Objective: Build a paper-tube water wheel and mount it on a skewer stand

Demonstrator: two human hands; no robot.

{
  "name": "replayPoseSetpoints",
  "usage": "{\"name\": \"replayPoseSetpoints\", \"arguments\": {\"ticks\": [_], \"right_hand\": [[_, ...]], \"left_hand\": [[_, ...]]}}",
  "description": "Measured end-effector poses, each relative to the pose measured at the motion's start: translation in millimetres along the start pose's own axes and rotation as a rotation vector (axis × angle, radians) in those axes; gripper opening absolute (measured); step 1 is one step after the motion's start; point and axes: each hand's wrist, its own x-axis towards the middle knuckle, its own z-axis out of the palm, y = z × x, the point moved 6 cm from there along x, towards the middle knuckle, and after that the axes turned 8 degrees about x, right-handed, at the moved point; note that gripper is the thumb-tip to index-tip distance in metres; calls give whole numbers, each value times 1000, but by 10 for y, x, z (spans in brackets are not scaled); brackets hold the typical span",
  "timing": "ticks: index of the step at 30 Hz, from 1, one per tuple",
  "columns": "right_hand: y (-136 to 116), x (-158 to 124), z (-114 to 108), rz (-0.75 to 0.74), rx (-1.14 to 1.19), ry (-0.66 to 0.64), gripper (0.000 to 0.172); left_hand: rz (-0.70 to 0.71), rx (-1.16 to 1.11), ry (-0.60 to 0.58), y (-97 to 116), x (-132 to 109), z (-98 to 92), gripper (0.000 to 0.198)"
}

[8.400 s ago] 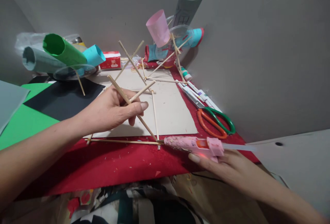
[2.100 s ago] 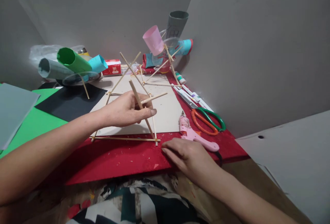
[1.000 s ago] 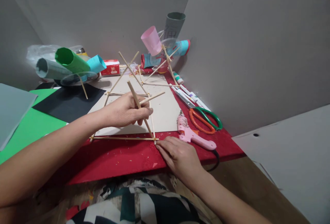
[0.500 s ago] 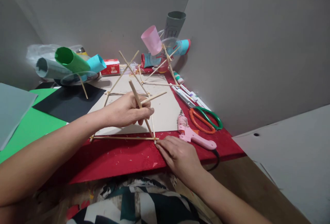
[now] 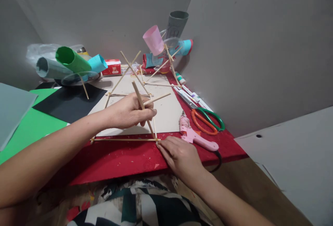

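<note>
My left hand (image 5: 130, 111) is closed around a slanting wooden stick (image 5: 138, 94), its upper end leaning left. The stick's lower end meets the near right corner of a wooden stick frame (image 5: 125, 139). A second thin stick (image 5: 162, 97) juts out to the right from the same hand. At that corner, my right hand (image 5: 182, 155) pinches the short stick end with its fingertips. Toward the back, two crossed sticks (image 5: 125, 69) rise from the frame's far side. A pink hot glue gun (image 5: 192, 135) lies just beyond my right hand.
Scissors (image 5: 208, 120) and several white markers (image 5: 195, 97) lie along the right edge. Paper tubes on a clear disc (image 5: 75, 78) stand at left, beside black paper (image 5: 70, 102). Another stick-and-tube model (image 5: 169, 57) stands at the back. A grey wall (image 5: 247, 45) borders the table.
My left hand and the slanting stick have shifted very slightly to the right. My right hand stays at the frame's corner.
</note>
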Motion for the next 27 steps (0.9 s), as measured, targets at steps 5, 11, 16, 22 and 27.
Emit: {"name": "replayPoseSetpoints", "arguments": {"ticks": [5,11,16,22,27], "right_hand": [[-4,8,21,9,-19,-1,27],[35,19,-70,62,42,-55,19],[-154,44,-336,5,216,81,17],[-590,286,46,273,939,-167,16],[-798,695,499,450,1155,-220,15]], "left_hand": [[24,20,2,26,3,-10,27],[18,47,-12,16,-25,9,32],[17,16,-15,-6,-47,15,29],[58,13,-36,11,-58,5,27],[25,39,-42,9,-86,19,33]]}}
